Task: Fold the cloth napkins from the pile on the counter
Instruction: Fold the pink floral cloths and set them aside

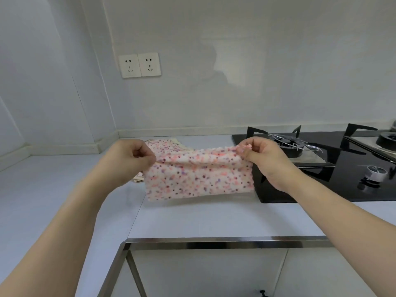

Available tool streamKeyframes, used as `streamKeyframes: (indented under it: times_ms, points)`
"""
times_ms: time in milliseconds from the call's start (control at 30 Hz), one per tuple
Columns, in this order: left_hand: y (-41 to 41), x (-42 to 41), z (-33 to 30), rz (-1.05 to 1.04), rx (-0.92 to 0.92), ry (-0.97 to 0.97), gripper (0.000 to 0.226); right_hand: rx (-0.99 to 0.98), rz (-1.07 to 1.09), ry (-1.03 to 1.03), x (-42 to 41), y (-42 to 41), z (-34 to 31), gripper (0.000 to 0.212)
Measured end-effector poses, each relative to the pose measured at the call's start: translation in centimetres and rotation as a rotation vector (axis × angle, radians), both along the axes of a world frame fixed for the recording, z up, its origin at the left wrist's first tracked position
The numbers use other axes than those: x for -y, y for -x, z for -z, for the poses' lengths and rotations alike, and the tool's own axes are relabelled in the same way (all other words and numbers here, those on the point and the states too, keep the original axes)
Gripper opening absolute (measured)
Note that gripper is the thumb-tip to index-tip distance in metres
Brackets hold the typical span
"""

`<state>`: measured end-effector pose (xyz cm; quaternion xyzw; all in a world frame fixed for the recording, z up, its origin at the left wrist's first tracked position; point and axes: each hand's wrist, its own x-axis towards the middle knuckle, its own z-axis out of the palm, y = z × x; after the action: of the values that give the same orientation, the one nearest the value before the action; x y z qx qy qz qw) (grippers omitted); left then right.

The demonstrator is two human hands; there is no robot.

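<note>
I hold a white cloth napkin speckled with pink, red and purple dots up above the pale grey counter, stretched between both hands. My left hand pinches its top left corner with fingers curled tight, and my right hand pinches the top right corner the same way. The napkin hangs doubled, its lower edge just above the counter. Behind it, on the counter near the wall, lies the rest of the pile of patterned napkins. To my right a black glass gas hob is sunk into the counter. On the pale wall sit two white sockets. A steel frame edges the counter front
</note>
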<state>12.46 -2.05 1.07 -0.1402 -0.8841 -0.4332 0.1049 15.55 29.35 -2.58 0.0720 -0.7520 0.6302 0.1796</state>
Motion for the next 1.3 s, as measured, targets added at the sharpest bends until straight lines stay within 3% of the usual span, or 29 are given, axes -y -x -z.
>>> streamKeyframes:
  times_ms: [167, 400, 567, 800, 833, 933, 1000, 1167, 1300]
  points:
    - [-0.5, 0.5, -0.5, -0.023, -0.005, 0.002, 0.007, -0.035, 0.012, -0.059, 0.9, -0.2, -1.4, 0.006]
    - [-1.0, 0.7, -1.3, 0.030, 0.008, 0.035, 0.005, -0.069, 0.024, -0.008, 0.9, -0.9, -1.4, 0.007]
    - [-1.4, 0.4, -1.8, 0.069, 0.053, 0.150, 0.002, -0.111, -0.005, 0.089, 0.4, -1.3, -2.1, 0.021]
    - [-1.6, -1.6, 0.1, 0.094, -0.001, 0.386, 0.017, 0.063, 0.296, -0.292, -0.9, 0.7, -0.6, 0.016]
    - [-1.8, -1.9, 0.1, 0.145, 0.024, 0.329, 0.017, 0.060, 0.326, -0.307, -0.8, 0.7, -0.6, 0.017]
    - [-2.1, -1.8, -0.7, 0.415, 0.235, -0.123, 0.019, -0.023, 0.282, -0.247, -0.4, 0.5, -1.2, 0.013]
    - [-1.9, -1.0, -0.7, 0.509, 0.356, -0.309, 0.015, -0.011, 0.233, -0.175, -0.4, 0.2, -1.8, 0.014]
    - [-0.5, 0.1, 0.9, 0.435, 0.559, -0.195, 0.024, 0.063, 0.190, -0.286, -0.6, 0.2, -1.7, 0.017]
    - [0.5, -0.1, 2.1, 0.249, 0.513, -0.049, 0.019, 0.116, 0.177, -0.544, -0.2, 1.7, 0.3, 0.014]
